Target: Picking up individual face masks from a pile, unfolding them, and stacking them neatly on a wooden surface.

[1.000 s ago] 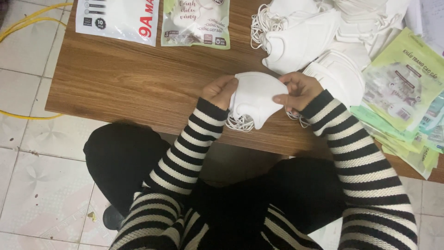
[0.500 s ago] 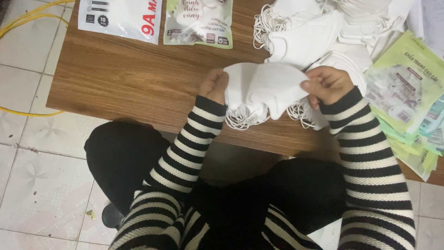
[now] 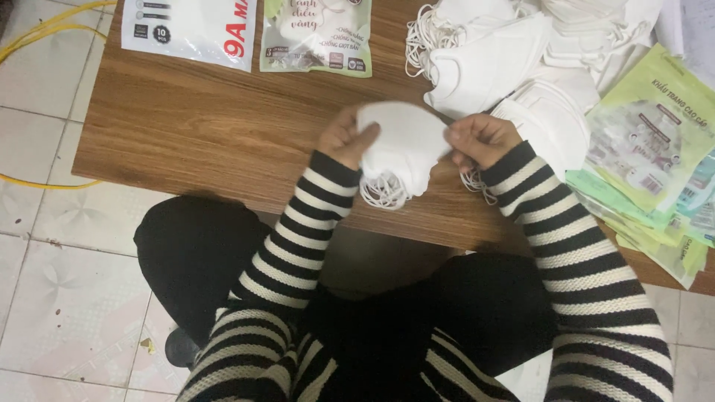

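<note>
The left hand (image 3: 344,138) and the right hand (image 3: 480,140) are both closed on one small stack of white masks (image 3: 402,145), one hand at each end. The two hands are apart, with the stack stretched between them just above the near part of the tabletop (image 3: 208,141). Holding both ends like this keeps the soft masks lined up so they do not slide out. The thin ear loops (image 3: 383,193) hang down loose under the stack, because nothing holds them. Far and to the right lies a big pile of loose white masks (image 3: 506,52), close enough for the right hand to reach. At the right edge of the tabletop sits a stack of green packets (image 3: 648,149), spread out a little like a fan, so each one is easy to pick. At the far edge lie two more packets, a white one (image 3: 190,30) to the left and a green and white one (image 3: 316,37) beside it, flat and out of the way. The middle of the tabletop is where the hands work. The person sits on a tiled floor (image 3: 45,283), and a yellow cord (image 3: 45,30) lies on it at the far left.
</note>
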